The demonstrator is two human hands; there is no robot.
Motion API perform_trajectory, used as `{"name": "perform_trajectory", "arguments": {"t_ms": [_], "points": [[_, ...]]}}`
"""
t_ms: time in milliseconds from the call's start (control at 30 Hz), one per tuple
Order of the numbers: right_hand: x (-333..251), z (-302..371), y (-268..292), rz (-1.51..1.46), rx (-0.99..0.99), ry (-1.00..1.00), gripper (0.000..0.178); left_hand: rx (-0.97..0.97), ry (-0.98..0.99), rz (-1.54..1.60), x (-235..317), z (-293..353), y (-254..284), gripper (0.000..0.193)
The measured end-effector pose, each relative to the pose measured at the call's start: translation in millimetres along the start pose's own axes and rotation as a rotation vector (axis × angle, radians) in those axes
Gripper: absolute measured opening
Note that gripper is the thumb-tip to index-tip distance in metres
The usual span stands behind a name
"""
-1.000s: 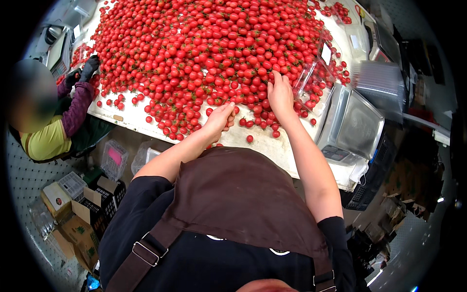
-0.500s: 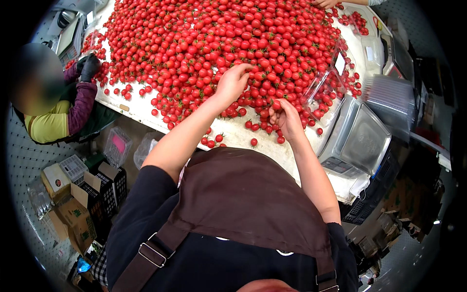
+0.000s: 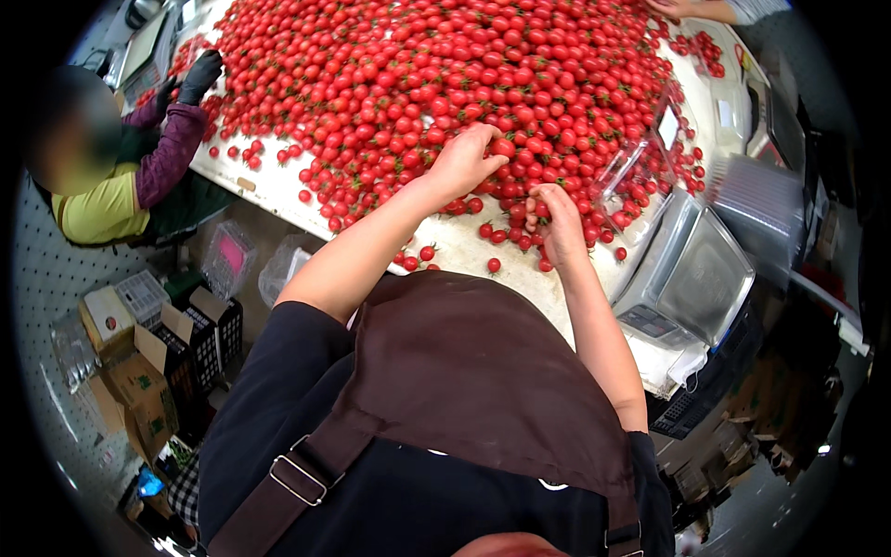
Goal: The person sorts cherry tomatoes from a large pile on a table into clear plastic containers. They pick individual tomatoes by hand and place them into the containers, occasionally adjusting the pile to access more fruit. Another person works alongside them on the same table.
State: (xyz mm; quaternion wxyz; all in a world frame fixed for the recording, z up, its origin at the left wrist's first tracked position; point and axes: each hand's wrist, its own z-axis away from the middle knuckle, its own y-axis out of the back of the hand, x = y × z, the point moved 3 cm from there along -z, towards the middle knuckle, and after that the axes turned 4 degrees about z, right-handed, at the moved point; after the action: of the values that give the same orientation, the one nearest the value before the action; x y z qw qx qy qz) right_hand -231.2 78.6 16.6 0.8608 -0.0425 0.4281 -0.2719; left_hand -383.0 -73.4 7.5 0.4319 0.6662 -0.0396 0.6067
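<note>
A broad heap of red cherry tomatoes (image 3: 399, 84), many with green stems, covers the white table (image 3: 264, 193). At its near edge my left hand (image 3: 464, 162) is closed, with one cherry tomato (image 3: 502, 148) between thumb and fingers. To the right and slightly nearer, my right hand (image 3: 561, 226) hangs over the tomatoes with its fingers curled in. Whatever those fingers may hold is hidden. Beside my right hand lies a clear plastic punnet (image 3: 640, 176) with tomatoes in and around it. A few loose tomatoes sit in front of me.
A metal-topped scale (image 3: 701, 278) stands at the right, with stacked clear containers (image 3: 756, 200) behind it. A co-worker's dark-gloved hand (image 3: 200, 76) is at the table's left; another person's hand (image 3: 673, 7) reaches in at the far right. Cardboard boxes (image 3: 139, 395) stand lower left.
My left hand has closed on a cherry tomato. The tomato seen at my right fingertips no longer shows, and those fingers have curled in. The co-worker's gloved hand has risen.
</note>
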Motion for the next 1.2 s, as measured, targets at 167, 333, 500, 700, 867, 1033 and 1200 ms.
{"name": "perform_trajectory", "arguments": {"t_ms": [167,333,500,700,867,1033,1200], "points": [[-7.3,-15.5,7.1,0.455,0.148,0.194,0.014,0.077,0.094,0.075,1.7,99.0,57.8,0.041],[-31.7,-34.9,-10.7,1.156,0.273,0.532,0.023,0.142,0.596,0.025,-69.6,266.9,110.1,0.035],[-32.0,-52.5,-23.2,1.593,0.243,0.654,0.034,0.142,0.740,-0.128,-151.6,407.5,105.5,0.030],[-28.5,-65.3,-15.5,1.631,0.180,0.563,0.030,0.109,1.030,-0.268,-218.7,509.5,92.2,0.028],[-22.9,-47.4,-12.8,0.275,-0.165,-0.004,0.020,0.043,1.130,-0.347,-238.8,557.5,80.5,0.028],[-7.3,-8.3,-9.4,-0.099,-0.298,-0.067,0.032,0.019,1.176,-0.360,-247.1,571.7,80.1,0.028],[-4.9,7.7,-12.4,0.009,-0.210,-0.107,0.027,-0.022,1.275,-0.346,-241.0,573.1,83.0,0.023]]}}
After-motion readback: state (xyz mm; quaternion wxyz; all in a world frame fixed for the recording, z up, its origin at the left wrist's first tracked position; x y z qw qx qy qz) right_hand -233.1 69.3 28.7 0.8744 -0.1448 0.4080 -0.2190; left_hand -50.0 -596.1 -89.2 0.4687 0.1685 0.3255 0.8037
